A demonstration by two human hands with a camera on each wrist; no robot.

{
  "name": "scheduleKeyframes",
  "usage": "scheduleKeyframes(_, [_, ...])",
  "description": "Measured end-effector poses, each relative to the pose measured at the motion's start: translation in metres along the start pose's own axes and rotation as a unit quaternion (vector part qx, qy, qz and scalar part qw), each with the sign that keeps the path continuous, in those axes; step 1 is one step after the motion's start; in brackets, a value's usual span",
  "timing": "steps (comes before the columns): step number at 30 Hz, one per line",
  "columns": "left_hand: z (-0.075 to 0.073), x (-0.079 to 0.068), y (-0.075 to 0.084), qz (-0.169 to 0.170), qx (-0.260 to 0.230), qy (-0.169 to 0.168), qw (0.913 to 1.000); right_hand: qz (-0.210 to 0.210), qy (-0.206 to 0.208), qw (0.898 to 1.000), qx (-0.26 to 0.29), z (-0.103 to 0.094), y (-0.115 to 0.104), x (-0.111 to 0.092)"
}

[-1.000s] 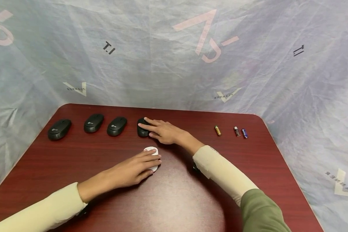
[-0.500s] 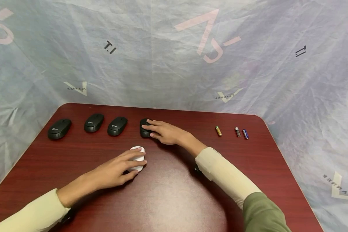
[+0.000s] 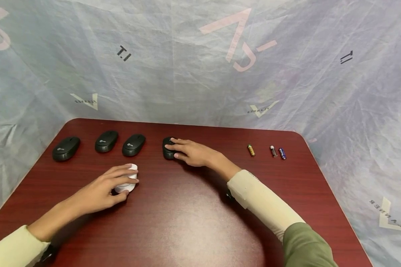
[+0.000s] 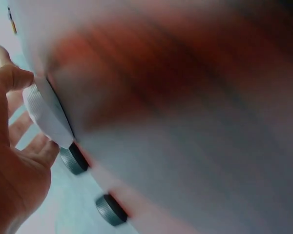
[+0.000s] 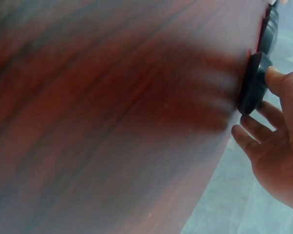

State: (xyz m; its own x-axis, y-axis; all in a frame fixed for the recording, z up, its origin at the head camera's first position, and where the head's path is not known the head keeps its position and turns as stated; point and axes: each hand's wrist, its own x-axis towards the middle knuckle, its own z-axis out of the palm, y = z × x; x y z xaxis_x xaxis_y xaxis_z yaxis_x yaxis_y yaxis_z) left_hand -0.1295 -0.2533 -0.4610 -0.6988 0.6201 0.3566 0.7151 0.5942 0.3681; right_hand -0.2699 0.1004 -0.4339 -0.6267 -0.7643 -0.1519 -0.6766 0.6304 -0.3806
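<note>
My left hand (image 3: 101, 191) holds a white computer mouse (image 3: 132, 175) on the table, fingers across its top. In the left wrist view, the thumb and little finger touch opposite ends of that white mouse (image 4: 49, 114). At the back middle, my right hand (image 3: 194, 152) grips a black computer mouse (image 3: 168, 154), partly hidden under the fingers. The right wrist view has the thumb against the black mouse's (image 5: 253, 83) side. To its left lie three more black mice: one nearby (image 3: 133, 145), another (image 3: 106, 141) further along, and the last (image 3: 66, 148) at the far left.
A gold battery (image 3: 251, 150), a black-and-silver battery (image 3: 273, 151) and a blue battery (image 3: 282, 153) lie apart at the back right. The dark red table (image 3: 194, 222) has rounded back corners. A printed grey cloth (image 3: 173, 66) hangs behind and beside it.
My left hand has moved well to the left together with the white mouse. The right hand has shifted slightly right, and the black mouse beneath it has moved a little the same way.
</note>
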Motion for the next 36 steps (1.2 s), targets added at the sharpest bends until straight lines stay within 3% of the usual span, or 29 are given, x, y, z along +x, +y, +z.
scheduleKeyframes(9, [-0.028, -0.031, -0.033, -0.072, 0.02, 0.018, 0.997, -0.007, 0.004, 1.0, 0.011, 0.0, -0.002, 0.001])
scheduleKeyframes(21, [-0.053, -0.057, -0.079, -0.128, 0.045, 0.052, 0.9894, 0.0, 0.0, 1.0, 0.006, -0.002, -0.004, 0.001])
scheduleKeyframes(31, [-0.067, -0.055, -0.086, -0.172, 0.061, 0.01, 0.9832, 0.0, 0.011, 1.0, -0.005, -0.003, 0.001, -0.007])
scheduleKeyframes(36, [-0.067, -0.051, -0.081, -0.162, 0.053, 0.012, 0.9852, -0.001, 0.015, 1.0, -0.019, -0.004, 0.002, -0.015])
